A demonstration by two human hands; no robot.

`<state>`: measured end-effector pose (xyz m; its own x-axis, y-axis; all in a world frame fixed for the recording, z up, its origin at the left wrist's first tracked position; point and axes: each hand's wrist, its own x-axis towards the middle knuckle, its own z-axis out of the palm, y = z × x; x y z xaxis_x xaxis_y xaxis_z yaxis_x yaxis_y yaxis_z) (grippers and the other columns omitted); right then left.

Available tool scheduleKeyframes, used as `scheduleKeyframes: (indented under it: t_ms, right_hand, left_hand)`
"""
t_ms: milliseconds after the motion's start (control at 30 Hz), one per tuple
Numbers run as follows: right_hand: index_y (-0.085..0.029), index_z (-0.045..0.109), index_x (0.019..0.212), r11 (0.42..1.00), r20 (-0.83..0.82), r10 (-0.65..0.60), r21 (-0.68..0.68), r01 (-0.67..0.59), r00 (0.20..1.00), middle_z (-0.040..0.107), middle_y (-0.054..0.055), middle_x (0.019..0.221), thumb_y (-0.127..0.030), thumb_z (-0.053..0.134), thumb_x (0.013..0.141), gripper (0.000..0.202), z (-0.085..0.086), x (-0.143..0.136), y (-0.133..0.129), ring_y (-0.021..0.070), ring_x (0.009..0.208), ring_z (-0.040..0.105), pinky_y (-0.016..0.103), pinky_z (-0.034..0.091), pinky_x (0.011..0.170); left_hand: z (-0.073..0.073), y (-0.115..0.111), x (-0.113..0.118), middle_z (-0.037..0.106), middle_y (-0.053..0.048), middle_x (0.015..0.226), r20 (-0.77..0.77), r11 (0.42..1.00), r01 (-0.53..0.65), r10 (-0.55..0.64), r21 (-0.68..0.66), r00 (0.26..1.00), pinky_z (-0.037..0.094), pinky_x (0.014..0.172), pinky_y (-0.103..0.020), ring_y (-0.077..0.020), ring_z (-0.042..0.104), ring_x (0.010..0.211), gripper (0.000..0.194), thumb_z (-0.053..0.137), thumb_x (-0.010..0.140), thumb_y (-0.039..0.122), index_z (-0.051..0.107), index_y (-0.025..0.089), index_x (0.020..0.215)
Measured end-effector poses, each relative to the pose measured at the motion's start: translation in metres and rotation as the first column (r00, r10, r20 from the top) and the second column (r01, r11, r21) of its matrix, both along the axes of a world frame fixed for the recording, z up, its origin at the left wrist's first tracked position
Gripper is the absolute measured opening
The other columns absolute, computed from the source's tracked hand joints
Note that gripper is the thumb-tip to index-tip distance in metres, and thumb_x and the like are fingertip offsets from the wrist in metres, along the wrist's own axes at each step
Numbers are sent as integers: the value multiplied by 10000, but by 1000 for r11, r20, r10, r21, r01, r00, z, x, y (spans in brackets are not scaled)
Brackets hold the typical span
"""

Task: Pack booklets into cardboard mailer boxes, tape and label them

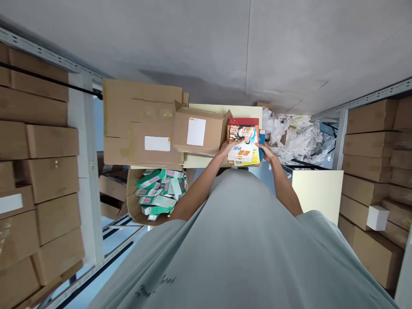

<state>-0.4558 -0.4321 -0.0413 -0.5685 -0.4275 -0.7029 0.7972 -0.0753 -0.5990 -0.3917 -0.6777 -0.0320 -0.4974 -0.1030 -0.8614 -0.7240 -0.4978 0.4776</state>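
Your left hand (229, 149) and right hand (266, 151) clasp a stack of colourful booklets (243, 145) from either side; the loose pile could slide apart; a tilted cardboard box (199, 131) crowds your left.

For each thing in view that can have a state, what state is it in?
Left hand: gripping the book stack's left edge.
Right hand: gripping the stack's right edge.
Book stack: held between both hands, colourful cover facing up.
Small cardboard box: closed, white label showing.
Open carton: open, full of green and pink packets.
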Motion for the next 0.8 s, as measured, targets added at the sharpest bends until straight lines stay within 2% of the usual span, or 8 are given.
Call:
scheduleKeyframes:
  t_ms: [133, 267, 333, 467, 533, 600, 667, 800]
  right_hand:
    - [-280, 608, 1454, 966, -146, 63, 256, -24, 987, 819, 86, 1459, -601, 952, 768, 832, 1, -3, -8, 295, 1382, 763, 515, 610, 1266]
    - [-226, 596, 1500, 817, -293, 218, 577, -10, 931, 649, 177, 1656, -743, 881, 812, 907, 7, 4, -20, 340, 1700, 446, 564, 382, 1432]
    - [-208, 624, 1475, 767, -393, 244, 638, 72, 887, 618, 214, 1659, -767, 829, 859, 857, 15, 14, -24, 363, 1748, 327, 587, 289, 1465]
    - [-231, 745, 1243, 719, -535, 301, 671, 180, 789, 746, 200, 1364, -701, 717, 981, 538, 36, 43, -31, 395, 1483, 579, 588, 408, 1377]
    - [-243, 767, 1090, 677, -501, 359, 720, 149, 788, 768, 159, 1178, -651, 759, 971, 425, 44, 57, -39, 383, 1321, 663, 561, 481, 1301]
    - [-240, 758, 1018, 643, -468, 378, 754, 138, 799, 763, 145, 1133, -596, 818, 936, 370, 49, 68, -51, 376, 1286, 675, 543, 496, 1279]
    - [-233, 731, 1004, 633, -454, 308, 754, 176, 836, 765, 155, 1166, -552, 869, 885, 368, 52, 75, -64, 377, 1303, 669, 548, 494, 1287]
    - [-261, 628, 995, 687, -407, -3, 663, 297, 913, 786, 112, 1088, -538, 903, 802, 436, 57, 86, -86, 343, 1189, 731, 552, 586, 1192]
  left_hand:
    - [-5, 2, -4, 865, -102, 974, -19, 1000, 8, -9, -23, 1000, 662, 827, -375, -265, 812, 832, 586, 967, 679, 388, 768, 154, 1178]
    - [4, 4, 9, 855, -100, 1275, -122, 972, 23, -53, -234, 991, 639, 1015, -372, -281, 816, 1144, 623, 926, 749, 287, 696, 214, 1323]
    - [12, 7, 17, 826, -92, 1372, -154, 938, 48, -107, -342, 982, 600, 1125, -369, -273, 777, 1283, 624, 918, 756, 246, 663, 237, 1326]
    - [29, 7, 29, 815, -103, 1381, -176, 912, 121, -203, -391, 963, 556, 1215, -409, -294, 755, 1326, 472, 868, 801, 232, 676, 231, 1231]
    - [37, 2, 32, 824, -117, 1359, -171, 916, 160, -236, -367, 957, 562, 1210, -445, -326, 760, 1314, 405, 856, 814, 243, 698, 225, 1187]
    - [44, -3, 34, 831, -118, 1346, -189, 927, 181, -253, -330, 949, 571, 1201, -464, -344, 761, 1314, 384, 847, 813, 247, 709, 226, 1171]
    - [51, -6, 34, 834, -109, 1337, -223, 937, 188, -258, -295, 940, 579, 1192, -461, -343, 763, 1314, 395, 833, 794, 227, 709, 230, 1168]
    - [65, -9, 35, 838, -86, 1284, -247, 939, 254, -309, -231, 918, 600, 1179, -444, -334, 765, 1313, 396, 833, 754, 202, 710, 246, 1128]
